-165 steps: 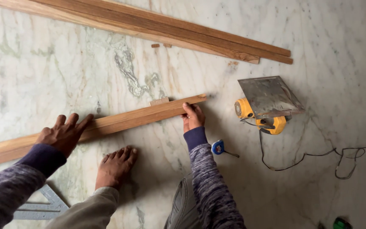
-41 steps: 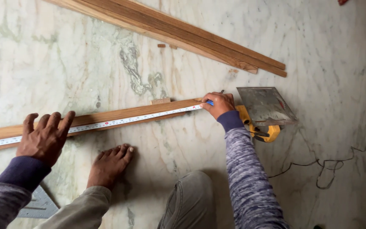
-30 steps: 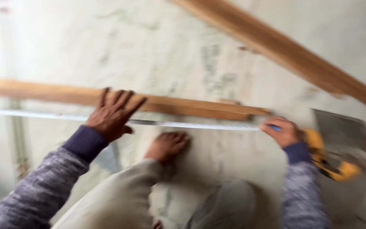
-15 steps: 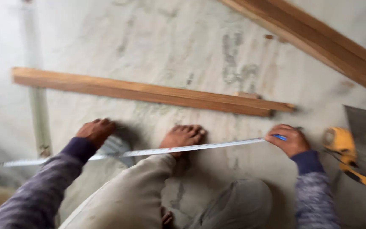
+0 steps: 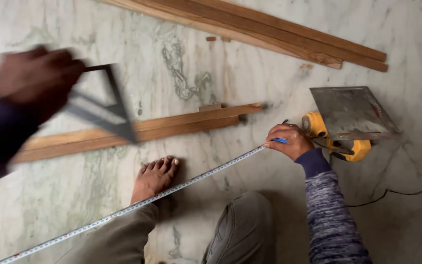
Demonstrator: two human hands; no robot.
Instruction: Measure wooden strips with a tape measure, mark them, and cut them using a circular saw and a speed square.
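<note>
Item: long reddish-brown wooden strip (image 5: 137, 132), lying flat on the white-and-green veined marble floor (image 5: 211, 49), running from the left edge to mid-scene. A small wooden offcut block (image 5: 210, 106) sits against its far edge near the right end.

Left hand (image 5: 32, 80): raised at far left, blurred, closed around a grey metal triangular square (image 5: 106, 110) held above the strip; whether it touches the wood cannot be told.

Right hand (image 5: 289, 141): closed on the blue case end of a white steel measuring tape (image 5: 137, 205), drawn out and lying on the floor near of the strip, apart from it.

Status: tape off the wood, so measuring appears done; squaring looks in hand; no pencil line or cut visible.

Nearby: yellow circular saw (image 5: 348, 122), right; stacked wooden battens (image 5: 279, 34), far; bare foot (image 5: 155, 176).
</note>
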